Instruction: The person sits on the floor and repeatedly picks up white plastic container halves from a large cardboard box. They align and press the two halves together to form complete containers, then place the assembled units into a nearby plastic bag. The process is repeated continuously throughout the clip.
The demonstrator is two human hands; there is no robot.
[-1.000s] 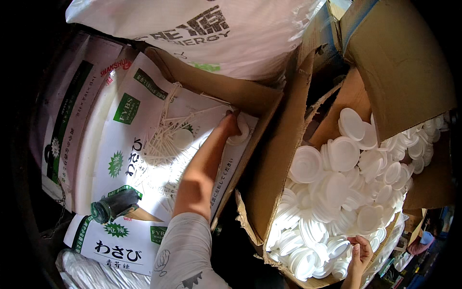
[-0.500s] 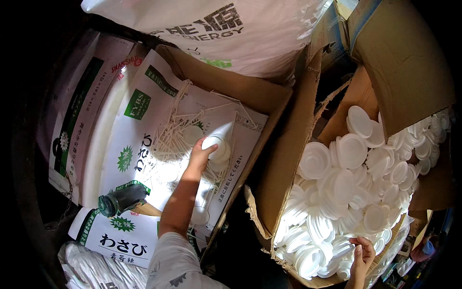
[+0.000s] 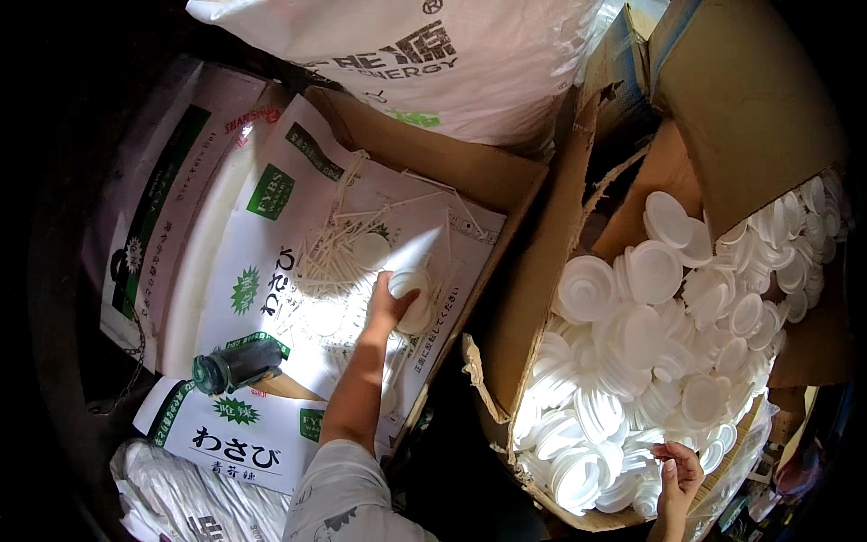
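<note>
White lids sit in your left hand near the middle of the view, the grip closed on them with the thumb at their edge, so keep that pinch light and the discs level, clear of the thin white sticks toward 10 o'clock. Your left forearm points to 12 o'clock; your right hand, fingers bent, stands at the lid pile toward 4 o'clock, though whether its grip holds anything, I cannot tell.
</note>
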